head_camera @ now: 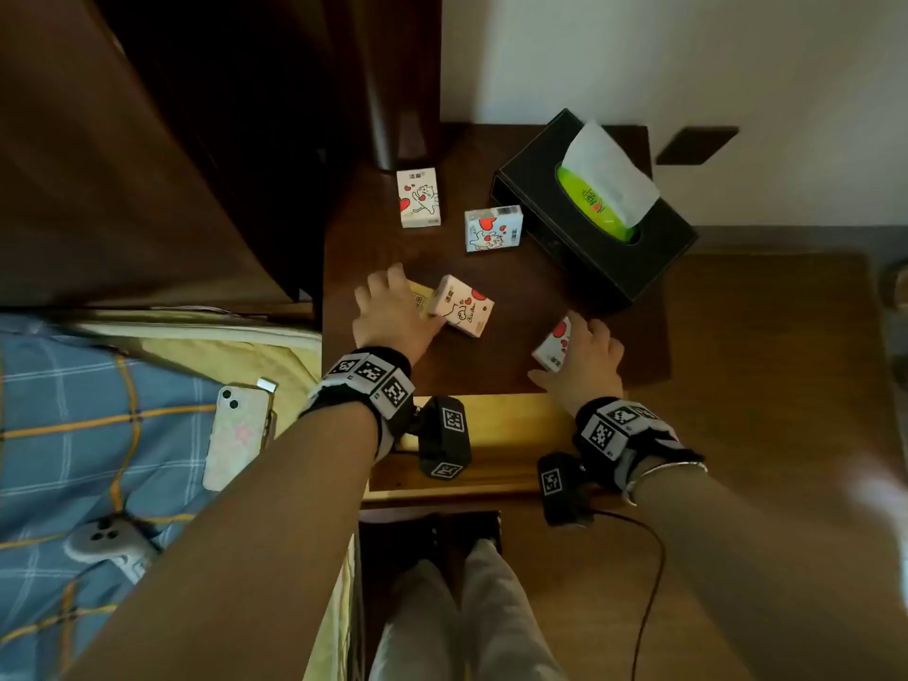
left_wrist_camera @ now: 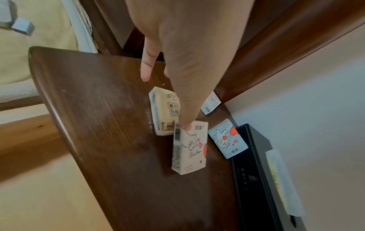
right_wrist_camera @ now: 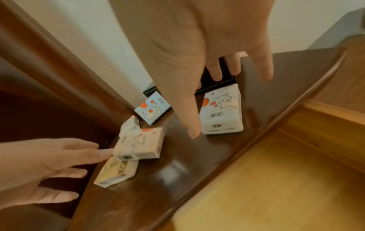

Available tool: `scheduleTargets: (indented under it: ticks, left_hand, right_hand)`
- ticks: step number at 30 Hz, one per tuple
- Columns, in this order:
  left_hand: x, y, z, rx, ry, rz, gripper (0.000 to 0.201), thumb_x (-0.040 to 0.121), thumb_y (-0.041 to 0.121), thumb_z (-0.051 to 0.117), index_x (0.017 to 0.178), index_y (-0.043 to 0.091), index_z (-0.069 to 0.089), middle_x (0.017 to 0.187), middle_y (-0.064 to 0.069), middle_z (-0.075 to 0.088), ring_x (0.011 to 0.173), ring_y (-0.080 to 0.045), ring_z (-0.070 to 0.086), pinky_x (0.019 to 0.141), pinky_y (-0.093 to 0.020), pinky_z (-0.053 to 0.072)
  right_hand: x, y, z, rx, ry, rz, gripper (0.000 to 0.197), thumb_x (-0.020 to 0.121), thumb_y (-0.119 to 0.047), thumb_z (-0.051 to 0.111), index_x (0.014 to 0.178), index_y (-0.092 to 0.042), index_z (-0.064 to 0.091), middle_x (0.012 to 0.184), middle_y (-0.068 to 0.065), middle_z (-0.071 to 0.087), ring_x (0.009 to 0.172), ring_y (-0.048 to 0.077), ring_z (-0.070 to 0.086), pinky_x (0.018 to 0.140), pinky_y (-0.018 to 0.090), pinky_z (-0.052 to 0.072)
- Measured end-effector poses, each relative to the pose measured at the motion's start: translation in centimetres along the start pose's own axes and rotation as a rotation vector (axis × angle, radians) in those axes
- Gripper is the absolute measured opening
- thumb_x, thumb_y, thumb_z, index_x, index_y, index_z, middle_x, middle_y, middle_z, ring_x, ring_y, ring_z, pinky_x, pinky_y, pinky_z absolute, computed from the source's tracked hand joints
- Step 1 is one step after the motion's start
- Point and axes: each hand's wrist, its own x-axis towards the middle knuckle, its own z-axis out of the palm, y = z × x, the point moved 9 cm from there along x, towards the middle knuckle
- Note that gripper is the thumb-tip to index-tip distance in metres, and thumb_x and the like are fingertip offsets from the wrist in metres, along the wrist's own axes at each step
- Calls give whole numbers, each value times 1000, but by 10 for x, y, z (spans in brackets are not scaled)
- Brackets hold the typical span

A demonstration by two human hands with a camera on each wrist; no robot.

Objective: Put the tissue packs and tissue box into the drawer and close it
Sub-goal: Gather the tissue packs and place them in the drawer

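Observation:
Several small tissue packs lie on the dark nightstand top (head_camera: pixel 516 297). My left hand (head_camera: pixel 403 307) hovers over a yellow pack (head_camera: pixel 420 297), fingers straight, its thumb touching the corner of a white heart-print pack (head_camera: pixel 462 305) (left_wrist_camera: pixel 189 148). My right hand (head_camera: pixel 565 351) is spread over another white pack (head_camera: pixel 553 346) (right_wrist_camera: pixel 221 112) near the front right, thumb down beside it, fingers past its far end, not closed round it. A cat-print pack (head_camera: pixel 418 197) and a blue pack (head_camera: pixel 493 229) lie farther back. The black tissue box (head_camera: pixel 604 258) stands at the back right. The drawer (head_camera: pixel 511 425) below the top is pulled open.
A bed with a phone (head_camera: pixel 241 430) and a grey controller (head_camera: pixel 108 538) is on the left, beside a dark headboard (head_camera: pixel 147 164). A black cable (head_camera: pixel 648 582) runs over the wooden floor on the right. My legs stand before the drawer front.

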Motion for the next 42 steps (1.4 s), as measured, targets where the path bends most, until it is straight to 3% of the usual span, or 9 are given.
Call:
scheduleTargets:
  ticks: [5, 8, 13, 17, 21, 25, 29, 32, 42]
  left_hand:
    - [8, -6, 23, 61, -45, -24, 101, 81, 39, 72, 154, 15, 7, 152, -11, 26, 138, -31, 29, 98, -46, 44]
    - [11, -8, 25, 26, 14, -31, 109, 80, 37, 74, 155, 14, -1, 152, -14, 25, 138, -32, 31, 100, -45, 44]
    - [15, -10, 28, -66, 24, -52, 109, 79, 30, 76, 155, 8, 0, 150, -15, 28, 138, -32, 29, 109, -41, 36]
    - [22, -12, 32, -74, -42, 39, 97, 77, 18, 76, 153, 10, 16, 148, -10, 31, 135, -32, 29, 110, -41, 32]
    - [21, -18, 37, -43, -148, 160, 88, 81, 4, 68, 153, 22, 23, 154, -2, 27, 136, -32, 26, 112, -40, 29]
    - [16, -33, 37, -113, -188, 119, 103, 79, 4, 72, 155, 28, 8, 163, -2, 3, 149, -32, 4, 120, -48, 15]
    - [15, -41, 31, -69, -118, 55, 108, 77, 23, 79, 156, 19, 6, 157, -9, 22, 143, -32, 20, 116, -47, 25]
    - [15, -37, 34, -49, -125, 75, 100, 78, 26, 78, 155, 17, 14, 150, -6, 33, 136, -29, 29, 111, -44, 32]
    - [17, -27, 41, -129, -181, 91, 100, 78, 16, 78, 155, 17, 13, 150, -6, 29, 137, -28, 30, 113, -42, 31]
  right_hand:
    - [18, -11, 20, -18, 4, -58, 89, 80, -18, 72, 150, -18, 18, 156, 13, 19, 145, 35, 11, 115, 45, 24]
    - [30, -28, 24, -16, 28, -126, 86, 82, -13, 70, 150, -18, 19, 158, 13, 17, 147, 34, 6, 119, 44, 15]
    - [37, -74, 16, -153, 132, -338, 94, 76, -27, 74, 151, -16, 18, 158, 12, 22, 149, 30, 9, 120, 44, 0]
    - [32, -114, 32, -135, 37, -539, 91, 76, -33, 72, 150, -16, 21, 148, 10, 42, 141, 30, 31, 119, 47, 15]
    - [39, -123, 43, -212, -21, -460, 84, 81, -37, 66, 150, -19, 22, 138, 10, 48, 126, 32, 44, 104, 49, 33]
    - [46, -115, 38, -162, -15, -348, 93, 78, -47, 69, 150, -15, 19, 144, 13, 39, 130, 33, 41, 105, 46, 36]
    - [42, -115, 40, -326, -79, -423, 110, 67, -43, 80, 151, -20, 13, 149, 11, 29, 132, 33, 36, 106, 49, 33]
    - [43, -114, 48, -329, -171, -464, 106, 69, -29, 81, 152, -19, 15, 148, 11, 27, 132, 34, 38, 106, 46, 36]
    - [47, -114, 51, -169, -164, -430, 94, 73, -19, 79, 149, -15, 24, 143, 13, 31, 127, 31, 44, 106, 40, 41]
